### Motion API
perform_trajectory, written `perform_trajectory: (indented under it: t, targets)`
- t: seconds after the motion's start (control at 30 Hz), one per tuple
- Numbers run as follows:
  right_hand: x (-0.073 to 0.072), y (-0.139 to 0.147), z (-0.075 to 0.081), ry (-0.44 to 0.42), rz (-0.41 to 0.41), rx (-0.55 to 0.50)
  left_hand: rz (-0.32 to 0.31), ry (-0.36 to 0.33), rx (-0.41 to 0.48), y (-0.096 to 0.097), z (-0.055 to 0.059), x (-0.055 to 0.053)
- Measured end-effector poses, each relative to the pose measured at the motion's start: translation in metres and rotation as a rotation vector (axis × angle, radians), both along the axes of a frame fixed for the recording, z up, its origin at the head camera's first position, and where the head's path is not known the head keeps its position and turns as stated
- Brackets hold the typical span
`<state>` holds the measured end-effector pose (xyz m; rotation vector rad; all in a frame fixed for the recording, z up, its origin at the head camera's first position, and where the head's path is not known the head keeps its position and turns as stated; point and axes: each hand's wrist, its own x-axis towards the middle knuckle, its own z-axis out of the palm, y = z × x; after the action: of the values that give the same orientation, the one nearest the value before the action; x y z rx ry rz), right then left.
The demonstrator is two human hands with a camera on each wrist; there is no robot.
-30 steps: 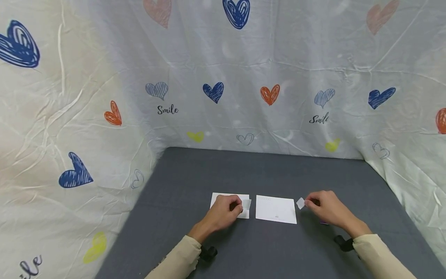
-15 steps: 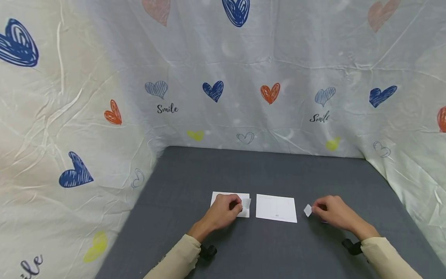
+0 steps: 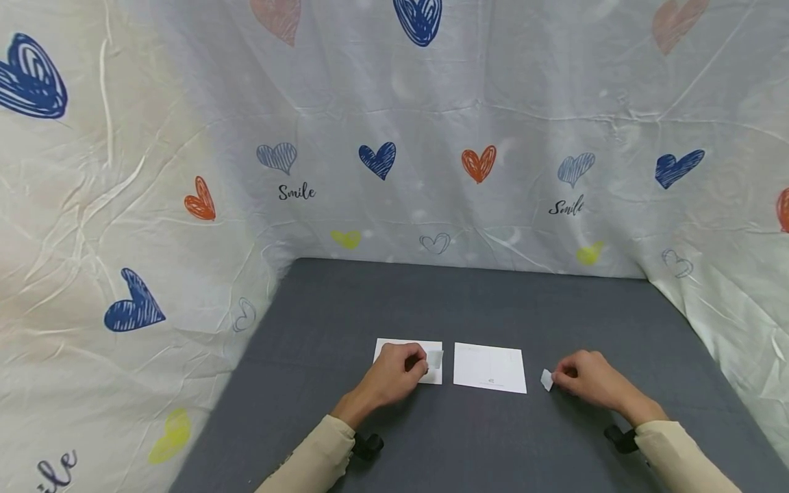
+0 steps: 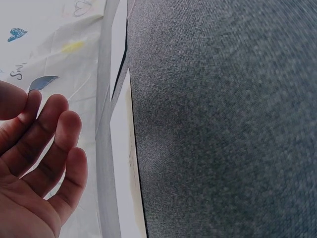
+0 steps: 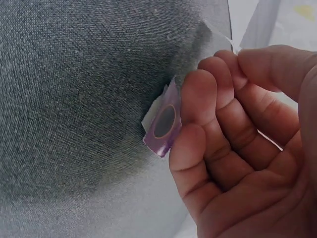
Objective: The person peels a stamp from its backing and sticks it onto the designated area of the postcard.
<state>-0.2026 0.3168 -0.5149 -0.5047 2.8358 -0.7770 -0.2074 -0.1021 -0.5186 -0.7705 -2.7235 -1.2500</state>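
My left hand [image 3: 391, 375] is held over the left white card [image 3: 383, 348] and pinches a small pale, thin piece [image 3: 435, 359] between thumb and index finger. Against the backdrop this piece looks dark in the left wrist view; its other fingers are loosely bent. A second white card [image 3: 490, 368] with a small printed mark lies just to the right. Further right, my right hand [image 3: 594, 382] pinches a small white piece [image 3: 546, 380], seen nearly edge-on in the right wrist view. Beneath that hand lies a small purple torn-edged piece [image 5: 164, 123] with a grey oval.
A dark grey cloth [image 3: 481, 445] covers the table. Behind and to the sides hangs a pale curtain [image 3: 425, 103] printed with hearts. Each wrist wears a black strap [image 3: 368, 446] below a beige sleeve [image 3: 314, 455].
My right hand has moved right and a little nearer to me, carrying its white piece away from the right card. The left hand has stayed in place.
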Motion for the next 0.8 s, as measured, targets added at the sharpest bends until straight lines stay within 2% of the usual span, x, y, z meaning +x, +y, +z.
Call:
perform_trajectory:
  t: [0.5,0.8]
  targets:
    - [0.000,-0.004,0.000,0.124,-0.107,0.085,0.007,0.017,-0.013,0.001,-0.001,-0.001]
    - [0.001,-0.013,0.006,0.149,-0.083,0.061,0.014,0.020,-0.020,0.000,-0.002,-0.002]
